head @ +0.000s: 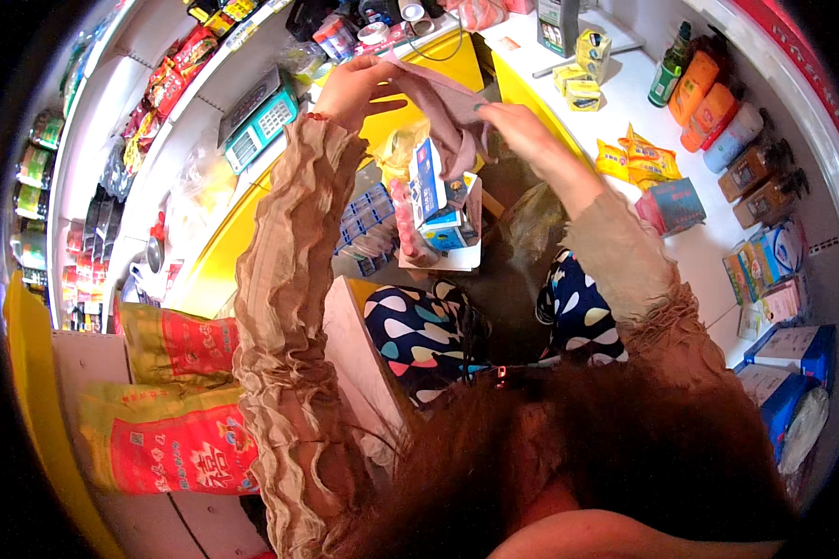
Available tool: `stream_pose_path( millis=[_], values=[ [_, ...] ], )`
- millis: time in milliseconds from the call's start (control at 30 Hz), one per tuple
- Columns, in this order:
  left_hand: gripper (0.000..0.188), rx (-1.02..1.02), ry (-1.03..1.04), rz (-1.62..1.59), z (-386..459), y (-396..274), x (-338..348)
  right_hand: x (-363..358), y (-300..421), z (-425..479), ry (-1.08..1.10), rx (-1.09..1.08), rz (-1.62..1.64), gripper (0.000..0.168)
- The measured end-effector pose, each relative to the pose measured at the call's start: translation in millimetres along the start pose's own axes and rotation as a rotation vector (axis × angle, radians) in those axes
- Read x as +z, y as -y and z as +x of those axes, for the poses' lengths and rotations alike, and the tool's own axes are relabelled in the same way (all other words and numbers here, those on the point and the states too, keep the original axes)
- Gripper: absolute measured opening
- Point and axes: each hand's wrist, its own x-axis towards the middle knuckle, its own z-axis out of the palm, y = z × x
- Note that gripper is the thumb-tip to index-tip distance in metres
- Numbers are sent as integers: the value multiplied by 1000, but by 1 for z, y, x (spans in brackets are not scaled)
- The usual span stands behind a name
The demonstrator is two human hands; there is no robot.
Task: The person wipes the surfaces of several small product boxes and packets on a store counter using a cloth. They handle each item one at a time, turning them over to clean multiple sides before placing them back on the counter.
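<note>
A mauve-grey cloth (437, 105) hangs in loose folds between my two raised hands. My left hand (355, 89) has an edge of it between thumb and forefinger, the other fingers spread. At its other side my right hand (514, 122) pinches the cloth near the fingertips. Below the cloth, a white cardboard box (439, 262) holds opened blue and white packets (430, 185). Just left of that box lie blue-patterned packs (367, 220).
A teal weighing scale (262, 129) stands on the left counter. On the right counter are yellow small boxes (584, 94), yellow packets (643, 159), a dark teal box (677, 206) and pump bottles (751, 168). Red and gold sacks (175, 437) lie at lower left.
</note>
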Motion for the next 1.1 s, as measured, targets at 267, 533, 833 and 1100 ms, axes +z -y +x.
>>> stream_pose_path(
  millis=[267,533,833,1100],
  values=[
    [18,5,51,68,8,-16,-29,-39,14,23,374,-44,431,31],
    [26,60,157,136,26,-29,-18,-48,-15,23,-163,-389,-383,53],
    [26,-49,171,217,58,12,92,-12,-69,-1,401,-8,1313,48],
    [54,11,196,875,126,51,102,-26,-128,20,-368,-45,1324,19]
  ],
)
